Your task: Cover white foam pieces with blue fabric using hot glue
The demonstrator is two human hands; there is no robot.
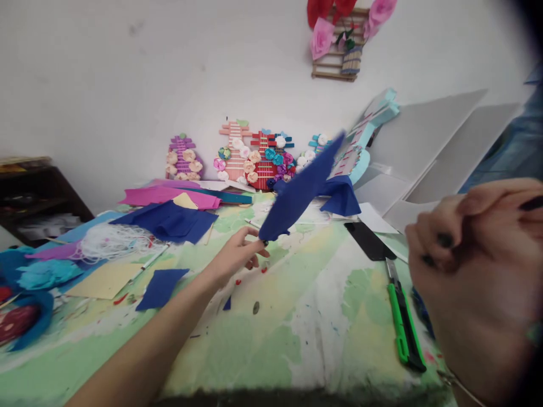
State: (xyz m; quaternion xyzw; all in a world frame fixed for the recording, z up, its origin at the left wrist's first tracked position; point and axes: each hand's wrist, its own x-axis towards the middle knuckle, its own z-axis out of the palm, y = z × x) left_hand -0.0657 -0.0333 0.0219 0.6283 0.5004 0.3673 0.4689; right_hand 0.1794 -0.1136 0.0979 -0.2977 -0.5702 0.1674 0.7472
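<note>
My left hand (241, 255) reaches over the middle of the table. Its thumb and fingers pinch the lower end of a dark blue sheet piece (297, 189), long and pointed, which slants up to the right. Whether it is paper or fabric, I cannot tell. Close to the camera at the right, my right hand (479, 254) is raised with its fingers curled in. Anything inside that grip is hidden. Below and left of it lies a green utility knife (403, 322), blade out, beside a black phone (370, 240). A small blue scrap (162, 288) rests left of my left forearm.
Blue and pink sheets (169, 217), white string (114, 242) and a tan card (106, 280) cover the left side. Guitar-shaped ornaments with paper flowers (265, 161) stand against the wall. At the back right lean a light-blue guitar shape (360, 144) and white boards (432, 141).
</note>
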